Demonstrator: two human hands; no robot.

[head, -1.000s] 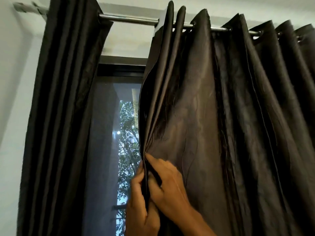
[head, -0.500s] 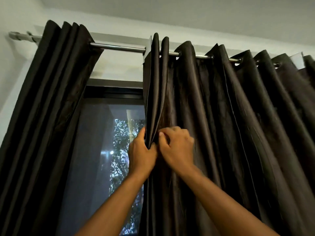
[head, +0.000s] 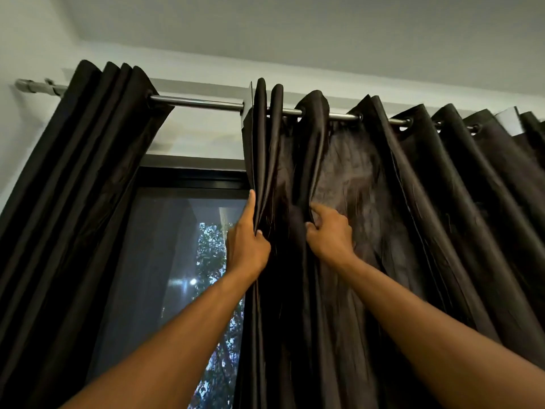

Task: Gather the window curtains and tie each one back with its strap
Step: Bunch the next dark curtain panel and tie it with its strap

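Note:
Two dark brown eyelet curtains hang from a metal rod (head: pixel 200 103). The left curtain (head: pixel 76 202) is bunched against the wall. The right curtain (head: pixel 413 231) spreads in loose folds across the window. My left hand (head: pixel 247 246) grips the right curtain's leading edge folds, fingers wrapped around them. My right hand (head: pixel 330 234) pinches the fold beside it, a little to the right. No strap is in view.
A dark-framed window (head: pixel 182 261) shows in the gap between the curtains, with tree leaves and a light outside. The white wall (head: pixel 26 48) stands at the left and the ceiling (head: pixel 295 25) is close above the rod.
Both hands have risen up the right curtain's edge. My right hand has moved apart from the left to the neighbouring fold. The view has tilted upward toward the rod and ceiling.

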